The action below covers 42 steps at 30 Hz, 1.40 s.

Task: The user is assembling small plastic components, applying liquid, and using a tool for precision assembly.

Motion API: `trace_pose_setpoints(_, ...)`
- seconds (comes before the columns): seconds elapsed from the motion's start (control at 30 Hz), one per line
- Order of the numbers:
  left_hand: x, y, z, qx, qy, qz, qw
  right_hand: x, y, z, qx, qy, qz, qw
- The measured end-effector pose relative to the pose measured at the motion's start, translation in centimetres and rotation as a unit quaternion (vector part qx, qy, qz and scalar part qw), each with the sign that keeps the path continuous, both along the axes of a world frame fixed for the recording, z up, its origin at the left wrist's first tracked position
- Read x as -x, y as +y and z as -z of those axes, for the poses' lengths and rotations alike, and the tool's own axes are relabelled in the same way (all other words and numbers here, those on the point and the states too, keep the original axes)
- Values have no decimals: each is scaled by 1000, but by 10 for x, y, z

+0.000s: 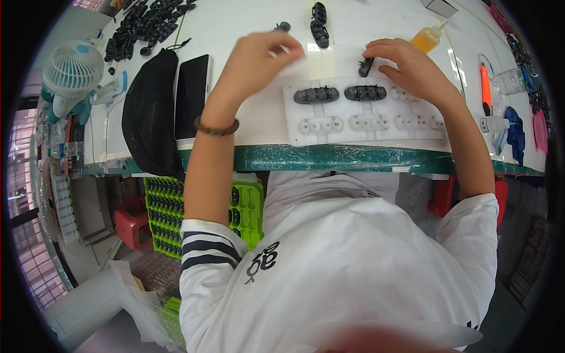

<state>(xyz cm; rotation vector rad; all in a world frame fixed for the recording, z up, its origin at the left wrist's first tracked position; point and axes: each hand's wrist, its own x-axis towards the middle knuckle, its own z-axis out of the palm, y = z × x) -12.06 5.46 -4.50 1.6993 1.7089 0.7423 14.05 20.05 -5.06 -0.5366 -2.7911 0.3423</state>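
My right hand (409,66) is above the right half of a white fixture plate (347,134), thumb and fingers curled round a small black plastic part (365,67). My left hand (259,62) hovers past the plate's far left corner, thumb and forefinger drawn together; its fingertips are slightly blurred, and anything between them is too small to make out. Two black oblong parts, one on the left (316,95) and one beside it (365,93), sit in the plate's far row. Pale rounded seats show in its near row. A small dark piece (283,27) lies beyond my left fingers.
Farther off lie joined black parts (319,26) and a heap of black pieces (144,29). A black pouch (150,112), phone (192,97) and fan (73,67) are left. Right are a yellow-liquid bottle (426,39) and orange cutter (485,88). Green trays (250,206) stand below the table edge.
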Motion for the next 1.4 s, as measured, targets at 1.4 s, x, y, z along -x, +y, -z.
trace_pose_setpoints(1.4, -53, -58, -20, -153, 74, 64, 983, -27, -75, -8, 129, 44, -103, 985)
